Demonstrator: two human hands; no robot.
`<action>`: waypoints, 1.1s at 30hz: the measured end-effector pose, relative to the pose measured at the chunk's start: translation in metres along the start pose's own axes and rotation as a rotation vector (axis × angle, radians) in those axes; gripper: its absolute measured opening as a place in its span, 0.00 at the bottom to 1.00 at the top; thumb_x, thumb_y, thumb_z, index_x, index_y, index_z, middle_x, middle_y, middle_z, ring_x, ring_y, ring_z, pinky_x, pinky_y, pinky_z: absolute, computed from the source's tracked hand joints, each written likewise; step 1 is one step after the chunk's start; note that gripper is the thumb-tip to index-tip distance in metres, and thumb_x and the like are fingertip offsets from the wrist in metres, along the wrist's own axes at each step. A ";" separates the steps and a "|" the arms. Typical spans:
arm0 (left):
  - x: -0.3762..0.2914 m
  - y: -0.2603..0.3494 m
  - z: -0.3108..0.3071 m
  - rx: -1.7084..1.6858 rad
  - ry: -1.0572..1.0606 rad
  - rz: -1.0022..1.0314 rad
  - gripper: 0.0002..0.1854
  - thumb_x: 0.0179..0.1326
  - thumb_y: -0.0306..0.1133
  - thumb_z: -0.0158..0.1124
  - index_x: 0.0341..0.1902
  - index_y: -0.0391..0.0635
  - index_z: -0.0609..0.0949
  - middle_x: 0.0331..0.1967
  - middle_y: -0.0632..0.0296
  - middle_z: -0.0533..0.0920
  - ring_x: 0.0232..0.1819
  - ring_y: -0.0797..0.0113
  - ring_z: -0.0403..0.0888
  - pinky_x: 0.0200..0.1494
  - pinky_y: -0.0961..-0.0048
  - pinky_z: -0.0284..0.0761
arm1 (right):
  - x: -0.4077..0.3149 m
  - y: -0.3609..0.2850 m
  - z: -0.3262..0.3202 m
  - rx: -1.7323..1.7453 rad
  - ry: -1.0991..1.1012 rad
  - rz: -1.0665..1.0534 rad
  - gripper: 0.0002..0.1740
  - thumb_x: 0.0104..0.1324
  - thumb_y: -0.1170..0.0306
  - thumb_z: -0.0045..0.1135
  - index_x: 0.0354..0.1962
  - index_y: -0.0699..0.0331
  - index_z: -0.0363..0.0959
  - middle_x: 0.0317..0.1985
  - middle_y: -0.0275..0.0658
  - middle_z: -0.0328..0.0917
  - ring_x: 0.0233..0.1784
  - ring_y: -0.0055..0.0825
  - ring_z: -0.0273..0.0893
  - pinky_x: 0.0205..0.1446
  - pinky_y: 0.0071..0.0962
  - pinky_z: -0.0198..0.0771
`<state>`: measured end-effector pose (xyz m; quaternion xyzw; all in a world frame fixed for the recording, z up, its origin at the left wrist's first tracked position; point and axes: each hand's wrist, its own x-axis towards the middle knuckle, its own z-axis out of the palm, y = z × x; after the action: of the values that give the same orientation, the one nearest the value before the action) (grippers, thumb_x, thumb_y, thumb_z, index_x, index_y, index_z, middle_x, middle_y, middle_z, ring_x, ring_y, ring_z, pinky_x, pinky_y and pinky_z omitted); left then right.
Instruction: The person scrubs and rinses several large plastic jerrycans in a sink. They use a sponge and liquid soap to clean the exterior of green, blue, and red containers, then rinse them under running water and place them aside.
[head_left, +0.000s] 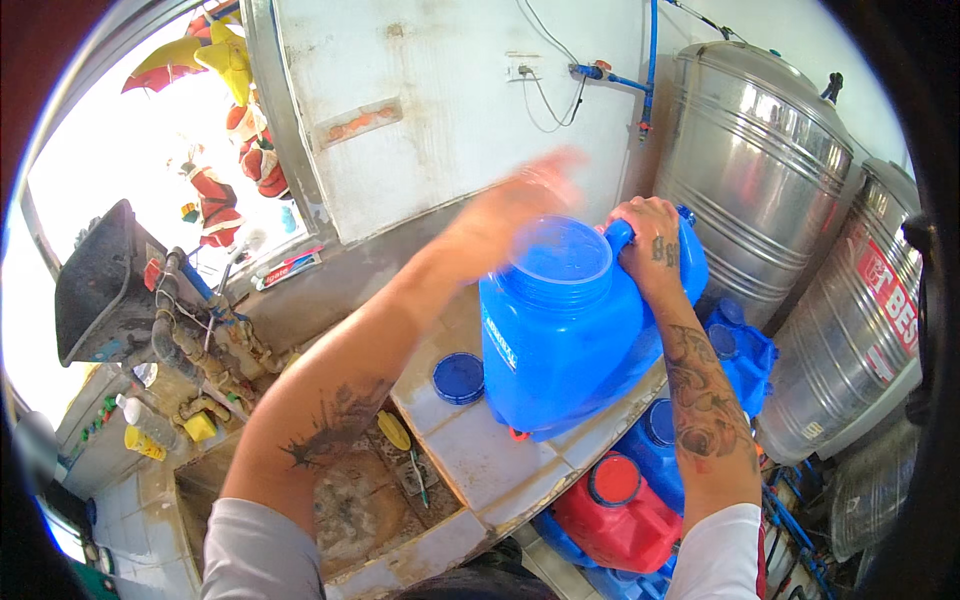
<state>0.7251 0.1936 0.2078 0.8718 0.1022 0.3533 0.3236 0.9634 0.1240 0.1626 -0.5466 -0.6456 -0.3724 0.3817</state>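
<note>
A large blue plastic water jug (570, 352) stands on the tiled counter with its wide threaded mouth uncovered. My right hand (646, 225) is wrapped around the handle at its top. Over the far side of the mouth, my left hand (544, 184) is blurred by motion; whether its fingers hold anything cannot be made out. A dark blue screw cap (458, 378) lies on the tiles just left of the jug. Low on the jug's front, a small red part (519, 434) shows near the counter.
Left of the counter is a stained tiled sink (367, 495) with a yellow brush (394, 431) and a toothbrush (418, 476). Pipes (195, 337) rise behind it. A red jug (619, 517) and several blue ones crowd below the counter's right edge. Steel tanks (757, 172) stand behind.
</note>
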 end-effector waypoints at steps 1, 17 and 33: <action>-0.009 -0.038 -0.001 -0.052 0.117 -0.103 0.49 0.57 0.71 0.59 0.79 0.58 0.64 0.76 0.44 0.61 0.78 0.39 0.55 0.76 0.40 0.56 | -0.001 0.002 0.002 -0.007 -0.010 0.002 0.07 0.54 0.65 0.69 0.27 0.55 0.79 0.31 0.35 0.79 0.42 0.39 0.76 0.57 0.44 0.63; -0.107 -0.145 -0.038 -0.314 0.381 -0.531 0.43 0.61 0.55 0.66 0.75 0.43 0.69 0.56 0.55 0.82 0.48 0.65 0.81 0.49 0.65 0.78 | 0.009 -0.014 0.017 0.002 -0.013 0.023 0.11 0.55 0.60 0.71 0.26 0.55 0.78 0.29 0.36 0.78 0.41 0.39 0.75 0.58 0.44 0.63; -0.025 0.021 -0.059 0.608 -0.417 0.070 0.38 0.54 0.59 0.64 0.68 0.55 0.79 0.63 0.41 0.77 0.62 0.41 0.76 0.67 0.50 0.70 | 0.018 -0.073 0.024 -0.019 -0.037 0.032 0.07 0.53 0.74 0.62 0.31 0.54 0.80 0.32 0.34 0.79 0.45 0.37 0.76 0.61 0.43 0.63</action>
<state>0.6656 0.1958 0.2389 0.9843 0.1047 0.1325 0.0514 0.8872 0.1438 0.1643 -0.5672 -0.6403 -0.3622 0.3704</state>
